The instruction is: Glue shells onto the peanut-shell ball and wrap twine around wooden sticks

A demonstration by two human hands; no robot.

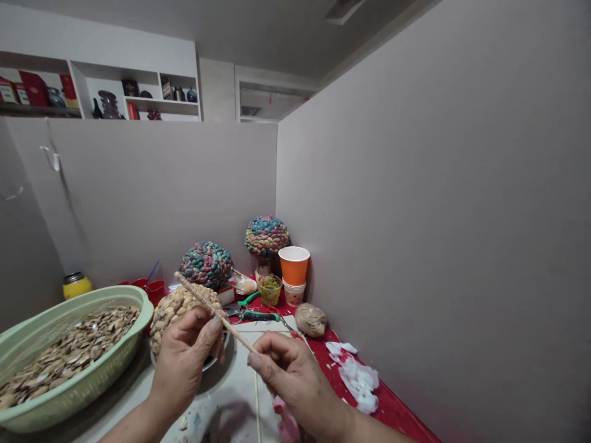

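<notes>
Legible text: none. The pale panel on the red-and-white box (8, 91) at the left of the shelf (76, 89) is blurred; markings on the patterned paper cup (294, 296) (small, brownish) are too indistinct to read.

The left hand (185, 351) pinches, thumb (209, 336) against curled fingers (191, 321). The right hand (300, 376) (a little lower) pinches likewise; both bare forearms (372, 426) slant inward.

Your hands (187, 347) (295, 375) have open room above; the green basin (108, 369) bars the left, the grey partition (438, 215) the right.
</notes>
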